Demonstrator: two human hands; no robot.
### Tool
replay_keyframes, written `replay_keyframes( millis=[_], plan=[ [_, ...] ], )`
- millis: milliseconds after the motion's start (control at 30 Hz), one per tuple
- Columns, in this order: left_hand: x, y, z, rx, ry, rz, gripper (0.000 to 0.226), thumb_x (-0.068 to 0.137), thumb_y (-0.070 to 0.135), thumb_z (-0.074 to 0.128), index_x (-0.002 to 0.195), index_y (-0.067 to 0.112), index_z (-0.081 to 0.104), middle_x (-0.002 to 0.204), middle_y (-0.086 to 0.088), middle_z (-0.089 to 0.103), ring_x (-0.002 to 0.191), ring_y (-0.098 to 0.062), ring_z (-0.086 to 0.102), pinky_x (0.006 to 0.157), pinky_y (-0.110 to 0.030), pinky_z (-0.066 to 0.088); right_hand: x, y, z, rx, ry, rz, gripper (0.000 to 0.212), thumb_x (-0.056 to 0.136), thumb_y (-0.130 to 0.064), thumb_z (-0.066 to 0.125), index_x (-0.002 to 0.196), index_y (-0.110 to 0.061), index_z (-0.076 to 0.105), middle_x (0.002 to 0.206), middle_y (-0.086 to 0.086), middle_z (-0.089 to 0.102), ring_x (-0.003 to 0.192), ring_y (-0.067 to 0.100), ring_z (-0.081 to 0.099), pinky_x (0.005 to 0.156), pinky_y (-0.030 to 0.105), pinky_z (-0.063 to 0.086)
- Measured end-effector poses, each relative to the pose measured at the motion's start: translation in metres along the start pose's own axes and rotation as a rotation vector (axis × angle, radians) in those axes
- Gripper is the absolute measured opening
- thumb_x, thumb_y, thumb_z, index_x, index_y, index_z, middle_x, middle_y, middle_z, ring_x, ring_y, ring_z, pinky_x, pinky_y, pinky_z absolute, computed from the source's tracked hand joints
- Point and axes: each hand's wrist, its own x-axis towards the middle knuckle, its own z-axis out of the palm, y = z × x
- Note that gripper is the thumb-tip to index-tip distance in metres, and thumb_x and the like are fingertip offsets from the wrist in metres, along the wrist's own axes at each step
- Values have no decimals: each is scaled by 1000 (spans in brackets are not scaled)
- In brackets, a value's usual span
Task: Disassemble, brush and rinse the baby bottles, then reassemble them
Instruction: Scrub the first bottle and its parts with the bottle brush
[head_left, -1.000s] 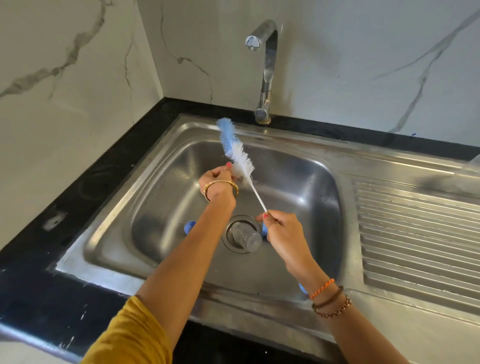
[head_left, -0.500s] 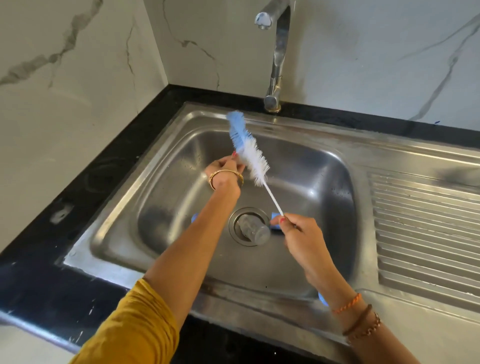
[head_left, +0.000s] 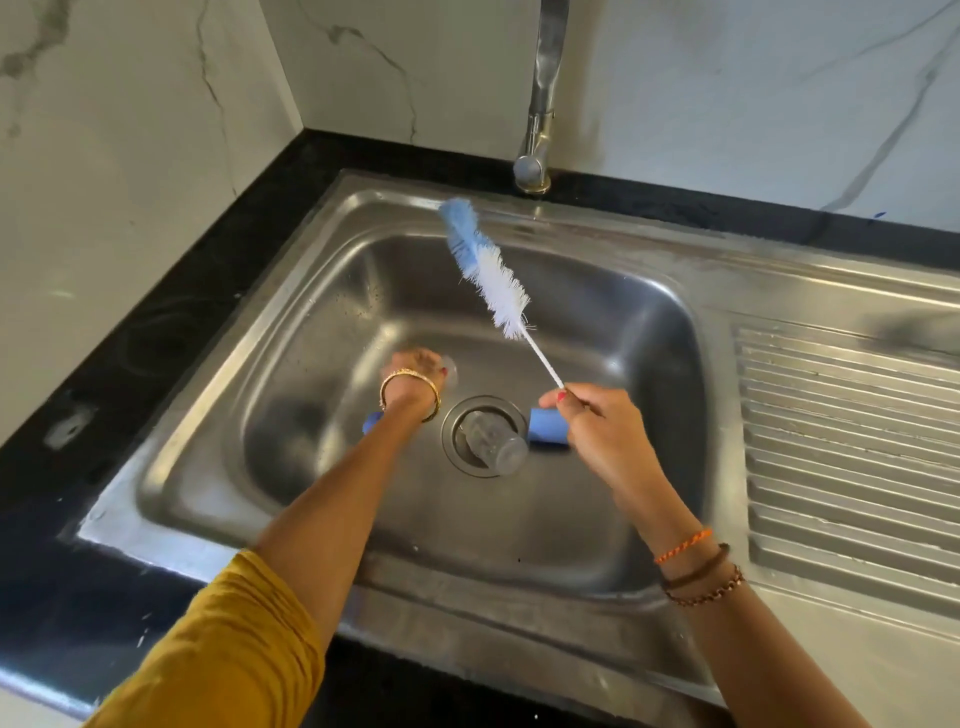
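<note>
Steel sink (head_left: 649, 249) | brush (head_left: 488, 270), pinched in right hand (head_left: 597, 431), now clear of left hand (head_left: 415, 374), which has dropped centre-frame, fingers round a clear part | clear bottle (head_left: 493, 441) on drain, centre | brushing of that part apparently done; rinse next.

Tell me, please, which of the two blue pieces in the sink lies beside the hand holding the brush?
The blue piece right of the drain, beside the right hand; the other blue piece peeks out under the left wrist.
</note>
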Motion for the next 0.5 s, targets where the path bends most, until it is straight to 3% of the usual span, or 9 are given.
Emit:
replay_keyframes(
  millis=[67,167,267,367,500],
  plan=[
    [3,-14,-1,460,-148,42,31,78,20,58,103,3,65,105,-11,64,96,-24,62,83,-29,49,1,4,-7,-88,-9,-25,27,92,-13,47,78,-22,69,47,-15,46,47,3,45,51,15,35],
    [6,-31,8,828,-281,67,26,87,8,56,111,5,65,114,-12,65,106,-27,61,92,-32,49,1,12,-15,-209,-71,-29,26,91,-14,49,83,-20,74,44,-21,47,52,4,42,55,21,34],
    [3,-34,20,991,-275,121,26,85,11,56,110,7,65,112,-13,65,104,-29,62,88,-32,49,-2,20,-18,-258,-126,9,23,90,-16,52,85,-21,74,40,-13,45,53,15,41,59,25,33],
    [6,-36,26,1083,-283,169,29,83,12,59,111,9,63,113,-13,64,103,-30,61,88,-34,50,-3,27,-18,-242,-119,38,23,90,-17,52,84,-23,74,38,-13,46,50,11,39,60,26,34],
    [10,-44,25,1058,-276,239,41,83,32,62,118,13,54,122,-11,52,113,-29,50,92,-35,44,-3,29,-19,-224,-99,54,23,90,-16,53,86,-23,74,46,-16,44,51,9,40,61,25,35]
  ],
)
